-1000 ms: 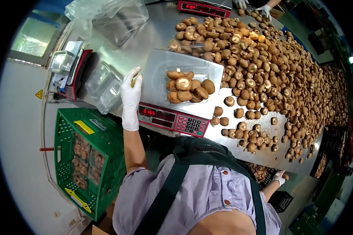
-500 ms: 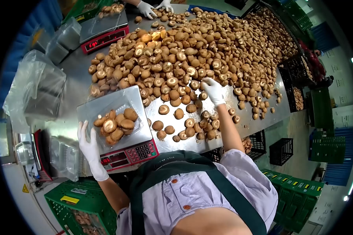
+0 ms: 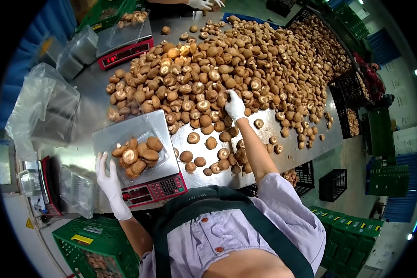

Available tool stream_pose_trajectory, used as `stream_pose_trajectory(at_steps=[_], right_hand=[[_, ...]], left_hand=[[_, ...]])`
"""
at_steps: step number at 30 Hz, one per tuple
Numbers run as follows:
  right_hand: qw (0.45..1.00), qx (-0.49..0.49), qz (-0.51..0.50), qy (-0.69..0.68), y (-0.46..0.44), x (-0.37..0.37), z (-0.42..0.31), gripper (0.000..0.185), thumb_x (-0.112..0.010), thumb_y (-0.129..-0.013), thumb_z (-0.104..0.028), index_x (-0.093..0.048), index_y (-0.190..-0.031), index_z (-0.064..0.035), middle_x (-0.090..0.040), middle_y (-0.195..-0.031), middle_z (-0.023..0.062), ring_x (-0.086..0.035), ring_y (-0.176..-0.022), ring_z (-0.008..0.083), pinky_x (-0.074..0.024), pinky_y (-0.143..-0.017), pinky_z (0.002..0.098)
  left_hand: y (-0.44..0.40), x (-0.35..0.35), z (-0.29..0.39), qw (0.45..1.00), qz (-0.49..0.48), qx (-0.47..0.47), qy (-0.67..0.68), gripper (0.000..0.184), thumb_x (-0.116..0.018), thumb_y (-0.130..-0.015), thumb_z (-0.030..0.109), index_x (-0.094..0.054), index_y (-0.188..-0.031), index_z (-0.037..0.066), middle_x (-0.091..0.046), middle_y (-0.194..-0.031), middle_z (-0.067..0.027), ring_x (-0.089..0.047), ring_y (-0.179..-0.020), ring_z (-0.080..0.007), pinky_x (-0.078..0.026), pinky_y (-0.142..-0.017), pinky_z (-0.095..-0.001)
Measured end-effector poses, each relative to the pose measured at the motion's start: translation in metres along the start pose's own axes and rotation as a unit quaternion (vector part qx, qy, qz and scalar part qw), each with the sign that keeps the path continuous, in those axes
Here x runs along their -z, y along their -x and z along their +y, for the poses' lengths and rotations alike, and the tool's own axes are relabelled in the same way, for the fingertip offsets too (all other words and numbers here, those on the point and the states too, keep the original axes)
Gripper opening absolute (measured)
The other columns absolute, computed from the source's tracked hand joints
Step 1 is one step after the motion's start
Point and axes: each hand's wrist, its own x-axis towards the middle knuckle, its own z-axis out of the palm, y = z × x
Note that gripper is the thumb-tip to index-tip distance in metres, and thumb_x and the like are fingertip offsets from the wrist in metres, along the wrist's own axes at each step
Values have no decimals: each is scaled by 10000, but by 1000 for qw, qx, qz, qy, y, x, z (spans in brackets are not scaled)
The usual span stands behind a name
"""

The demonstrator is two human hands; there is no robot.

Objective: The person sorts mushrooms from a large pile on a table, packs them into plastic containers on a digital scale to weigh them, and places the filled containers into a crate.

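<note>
My left hand (image 3: 110, 185), in a white glove, has its fingers apart beside the left edge of a red digital scale (image 3: 160, 187). On the scale's steel plate lies a clear plastic tray (image 3: 161, 156) holding several brown mushrooms (image 3: 136, 155). My right hand (image 3: 235, 106), also gloved in white, is at the near edge of a large mushroom pile (image 3: 204, 76). Its fingers are curled around a mushroom (image 3: 224, 98), partly hidden by the hand. Loose mushrooms (image 3: 211, 142) lie on the steel table (image 3: 282, 160) between the scale and my right forearm.
Another scale (image 3: 125, 53) with mushrooms stands at the back left. Across the table are another person's gloved hands (image 3: 204, 4). Clear plastic trays (image 3: 76, 187) and a plastic bag (image 3: 30, 111) sit at left. Green crates (image 3: 97, 245) and black crates (image 3: 332, 184) stand around the table.
My right hand has moved left along the pile's near edge. My left hand remains beside the scale. The other person's hands have lifted back from the pile.
</note>
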Motion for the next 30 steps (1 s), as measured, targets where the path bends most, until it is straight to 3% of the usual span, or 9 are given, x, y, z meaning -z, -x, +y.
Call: stream_pose_trajectory(at_steps=[2, 6, 12, 16, 22, 23, 24, 28, 30], right_hand=[[986, -109, -124, -4, -10, 10, -12, 510, -556, -757, -49, -506, -1252, -163, -634, -1043, 226, -610, -953, 390, -491, -819, 447], [978, -81, -167, 91, -27, 2, 0, 473, -630, -765, -118, -553, -1230, -158, -664, -979, 186, -635, -914, 352, -501, -787, 431], [965, -163, 67, -193, 8, 18, 1, 319, -715, -771, -182, -656, -1056, -54, -706, -904, 103, -680, -813, 188, -522, -688, 281], [730, -345, -49, -588, 38, 39, 20, 337, -652, -864, -162, -593, -1179, -58, -617, -952, 2, -538, -702, 106, -486, -644, 232], [383, -439, -43, -812, 77, 75, 8, 374, -440, -960, -291, -461, -1247, -52, -560, -1159, 137, -593, -872, 199, -561, -713, 356], [410, -440, -26, -799, 82, 95, -3, 415, -412, -966, -336, -455, -1251, -37, -550, -1190, 173, -575, -771, 162, -533, -591, 267], [347, -444, -10, -826, 87, 105, 9, 427, -442, -955, -346, -460, -1233, -22, -557, -1149, 160, -512, -668, 122, -436, -469, 183], [573, -463, 97, -669, 135, 155, 91, 329, -527, -922, -334, -524, -995, -13, -561, -888, 69, -424, -546, 95, -325, -405, 167], [606, -513, 201, -573, 164, 197, 120, 252, -528, -919, -302, -522, -891, -52, -547, -790, 36, -422, -533, 101, -311, -405, 190]], left_hand=[[-4, 1, 2, 1000, 12, -16, -9, 298, -581, -876, 80, -605, -1167, 24, -528, -1303, -160, -490, -1223, -283, -366, -1036, -363], [-6, 0, 9, 999, 20, -28, 0, 289, -585, -868, 62, -610, -1153, 18, -536, -1295, -163, -502, -1210, -286, -377, -1026, -360], [1, -5, 13, 998, 32, -51, -7, 287, -596, -846, 25, -622, -1132, 21, -563, -1260, -155, -527, -1179, -288, -397, -1006, -362], [5, -10, 13, 996, 29, -82, -24, 287, -601, -846, 35, -629, -1132, 41, -562, -1262, -153, -531, -1171, -290, -403, -998, -361], [1, -19, 21, 991, 17, -114, -66, 288, -617, -848, 65, -633, -1135, 55, -555, -1272, -141, -532, -1161, -292, -412, -984, -364], [-1, -20, 20, 990, 19, -118, -70, 288, -619, -848, 67, -634, -1135, 57, -549, -1280, -139, -528, -1166, -291, -413, -983, -364], [-1, -21, 19, 990, 20, -122, -74, 289, -621, -848, 68, -634, -1136, 58, -543, -1289, -137, -525, -1170, -290, -413, -981, -364], [-6, -15, 12, 995, 2, -91, -46, 288, -600, -866, 75, -621, -1151, 41, -532, -1299, -151, -507, -1196, -294, -392, -1008, -368], [-8, -12, 7, 996, -4, -82, -36, 285, -587, -879, 79, -613, -1159, 33, -530, -1302, -152, -500, -1206, -294, -383, -1020, -368]])
